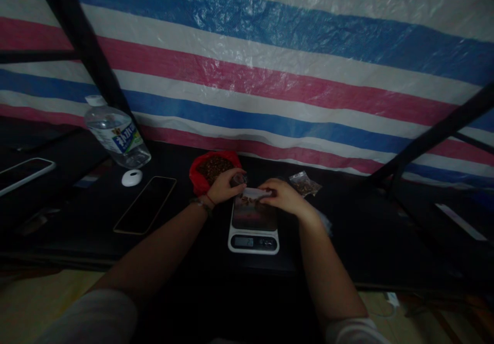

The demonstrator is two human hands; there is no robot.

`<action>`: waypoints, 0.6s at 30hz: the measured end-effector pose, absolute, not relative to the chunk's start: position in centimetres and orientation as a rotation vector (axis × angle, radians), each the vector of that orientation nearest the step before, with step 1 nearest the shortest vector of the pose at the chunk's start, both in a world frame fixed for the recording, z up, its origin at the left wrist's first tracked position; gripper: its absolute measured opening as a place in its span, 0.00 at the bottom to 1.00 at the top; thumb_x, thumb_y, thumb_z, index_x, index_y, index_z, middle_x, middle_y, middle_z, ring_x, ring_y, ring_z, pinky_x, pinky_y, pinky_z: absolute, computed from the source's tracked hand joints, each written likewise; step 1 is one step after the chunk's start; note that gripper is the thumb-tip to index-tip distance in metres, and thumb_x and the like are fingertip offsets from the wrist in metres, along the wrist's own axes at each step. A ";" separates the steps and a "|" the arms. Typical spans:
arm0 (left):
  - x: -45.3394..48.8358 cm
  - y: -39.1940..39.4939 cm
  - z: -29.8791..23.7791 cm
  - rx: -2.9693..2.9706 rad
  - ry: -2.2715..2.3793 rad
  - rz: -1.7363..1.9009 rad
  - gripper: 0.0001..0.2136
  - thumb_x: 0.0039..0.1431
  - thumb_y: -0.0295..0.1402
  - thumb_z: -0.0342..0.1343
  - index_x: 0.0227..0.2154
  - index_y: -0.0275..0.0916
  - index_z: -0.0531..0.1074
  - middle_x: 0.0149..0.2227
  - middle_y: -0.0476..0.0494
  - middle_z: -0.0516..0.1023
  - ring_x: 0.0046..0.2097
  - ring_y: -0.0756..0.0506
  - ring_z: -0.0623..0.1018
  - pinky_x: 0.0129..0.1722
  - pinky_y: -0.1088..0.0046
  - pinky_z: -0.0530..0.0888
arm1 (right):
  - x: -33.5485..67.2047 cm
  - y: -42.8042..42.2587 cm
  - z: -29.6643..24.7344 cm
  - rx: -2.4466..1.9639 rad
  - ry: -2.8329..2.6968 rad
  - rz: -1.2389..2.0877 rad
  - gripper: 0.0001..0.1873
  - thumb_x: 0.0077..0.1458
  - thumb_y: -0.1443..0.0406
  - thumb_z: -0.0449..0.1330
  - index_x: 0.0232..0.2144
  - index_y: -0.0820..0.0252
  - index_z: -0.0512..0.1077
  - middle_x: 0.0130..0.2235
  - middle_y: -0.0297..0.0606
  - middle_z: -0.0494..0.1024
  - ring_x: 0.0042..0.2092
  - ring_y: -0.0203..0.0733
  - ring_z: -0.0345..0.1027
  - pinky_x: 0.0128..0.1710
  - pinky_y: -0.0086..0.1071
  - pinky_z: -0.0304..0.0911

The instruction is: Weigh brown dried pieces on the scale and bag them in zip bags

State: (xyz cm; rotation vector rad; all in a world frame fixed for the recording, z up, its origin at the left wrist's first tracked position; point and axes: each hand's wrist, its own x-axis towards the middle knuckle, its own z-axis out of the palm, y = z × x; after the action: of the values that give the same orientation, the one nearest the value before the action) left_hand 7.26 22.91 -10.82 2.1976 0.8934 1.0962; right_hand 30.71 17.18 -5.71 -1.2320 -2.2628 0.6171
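Note:
A white kitchen scale (253, 233) with a dark top lies before me, its small display lit. Over its far end, brown bits lie at a whitish, clear plastic bag (252, 193). The fingers of my right hand (283, 195) are closed on the right side of this bag. My left hand (226, 185) curls around a small clear cup (238, 179) just left of the bag's top; what is inside the cup is too dark to tell. Behind my left hand stands an open red bag (197, 180) full of brown, bean-like pieces (214, 167).
A clear packet (304, 183) of brown bits lies right of my right hand, with more clear plastic (324, 223) beside my forearm. On the left are a phone (145, 205), a white earbud case (131, 177) and a water bottle (118, 135). A striped sheet (270, 76) hangs behind.

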 end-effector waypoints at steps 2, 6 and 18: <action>7.2 23.1 -11.0 2.179 0.919 1.114 0.18 0.54 0.38 0.56 0.46 0.36 0.69 0.40 0.42 0.76 0.42 0.44 0.76 0.45 0.66 0.71 | 31.8 17.1 -6.1 -1.329 -2.305 0.698 0.18 0.45 0.68 0.66 0.42 0.60 0.75 0.40 0.40 0.76 0.39 0.40 0.70 0.40 0.34 0.65; 7.2 23.2 -11.1 2.157 0.914 1.102 0.18 0.54 0.39 0.56 0.46 0.36 0.69 0.40 0.42 0.76 0.41 0.44 0.76 0.44 0.67 0.72 | 32.3 17.2 -6.8 -1.412 -2.321 0.713 0.25 0.41 0.68 0.69 0.45 0.59 0.73 0.42 0.40 0.74 0.40 0.40 0.69 0.41 0.34 0.64; 7.2 23.3 -11.1 2.178 0.880 1.073 0.18 0.54 0.38 0.56 0.46 0.36 0.69 0.38 0.43 0.77 0.39 0.45 0.76 0.43 0.68 0.71 | 29.3 17.4 -6.8 -1.351 -2.513 0.500 0.10 0.49 0.74 0.59 0.33 0.61 0.77 0.35 0.40 0.79 0.38 0.40 0.71 0.40 0.31 0.62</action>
State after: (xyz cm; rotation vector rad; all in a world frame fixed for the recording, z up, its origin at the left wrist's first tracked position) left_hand 7.23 23.25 -11.05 2.1776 0.8796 1.0735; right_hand 29.27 17.41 -6.81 -1.3506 -2.5135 0.4997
